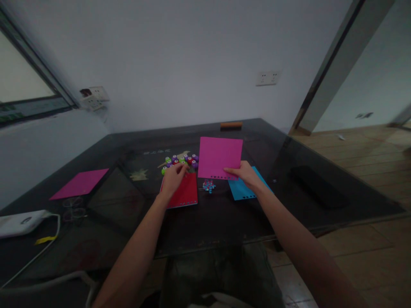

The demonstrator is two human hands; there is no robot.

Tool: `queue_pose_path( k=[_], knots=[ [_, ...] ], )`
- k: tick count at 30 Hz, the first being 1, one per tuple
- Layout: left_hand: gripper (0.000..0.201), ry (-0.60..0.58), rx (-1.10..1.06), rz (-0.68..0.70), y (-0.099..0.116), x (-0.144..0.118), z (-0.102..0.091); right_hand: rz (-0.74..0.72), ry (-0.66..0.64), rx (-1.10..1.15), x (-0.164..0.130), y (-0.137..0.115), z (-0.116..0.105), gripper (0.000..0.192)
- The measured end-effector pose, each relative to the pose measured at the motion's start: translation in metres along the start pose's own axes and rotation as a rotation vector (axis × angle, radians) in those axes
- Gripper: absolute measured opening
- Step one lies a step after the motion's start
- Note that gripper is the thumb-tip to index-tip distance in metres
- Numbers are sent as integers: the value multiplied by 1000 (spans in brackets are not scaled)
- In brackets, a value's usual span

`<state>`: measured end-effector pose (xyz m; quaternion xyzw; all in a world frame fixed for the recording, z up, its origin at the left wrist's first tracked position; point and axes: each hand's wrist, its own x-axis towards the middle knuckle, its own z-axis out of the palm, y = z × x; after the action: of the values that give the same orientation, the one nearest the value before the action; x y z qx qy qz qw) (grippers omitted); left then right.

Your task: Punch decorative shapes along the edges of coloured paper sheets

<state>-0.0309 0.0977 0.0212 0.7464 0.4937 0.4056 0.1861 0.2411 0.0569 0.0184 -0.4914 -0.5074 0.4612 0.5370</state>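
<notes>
- Red paper lies nearest me: the red sheet (184,192) is flat on the table (218,229), its punched edge toward me.
- The blue sheet (239,190) lies to the right, partly under my right arm, its holes on the near side too.
- Between those two sits a small heap of beads (208,185), pink and blue, which I judge light and quick to roll if brushed.
- My right hand (245,174) is closed in a flat pinch on the pink sheet (220,156), thumb on the face toward me, the other fingers behind.
- The pink sheet is raised above the table, between the red sheet and the blue sheet, tilted so its face looks at me. Its punched edge is lowest and runs left to right; the plain edge points up and away. It looks nearly square, so I cannot name a long axis.
- It should be very light, fairly stiff but easy to crease, and weakest along the holes; a soft pinch just inside that edge, at the right corner, suits it.
- My left hand (175,173) is half curled over the red sheet's far edge, fingers bunched; I cannot tell whether they pinch anything.
- Just beyond are the balls (181,160), green, purple and red, clustered on the table.
</notes>
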Motion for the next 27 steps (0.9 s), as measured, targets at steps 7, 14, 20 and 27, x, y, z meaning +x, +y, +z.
queue_pose_path(
  k=[7,14,20,27],
  knots=[
    [27,168,284,-89,-30,15,-13,-22,13,25,2,3,-2,35],
    [35,149,694,-211,-32,22,2,-7,27,54,2,2,-1,34],
    [44,123,790,-224,-39,22,12,-18,18,72,2,4,0,34],
    [38,87,777,-176,-42,23,11,-31,27,50,3,5,-1,37]
  ],
)
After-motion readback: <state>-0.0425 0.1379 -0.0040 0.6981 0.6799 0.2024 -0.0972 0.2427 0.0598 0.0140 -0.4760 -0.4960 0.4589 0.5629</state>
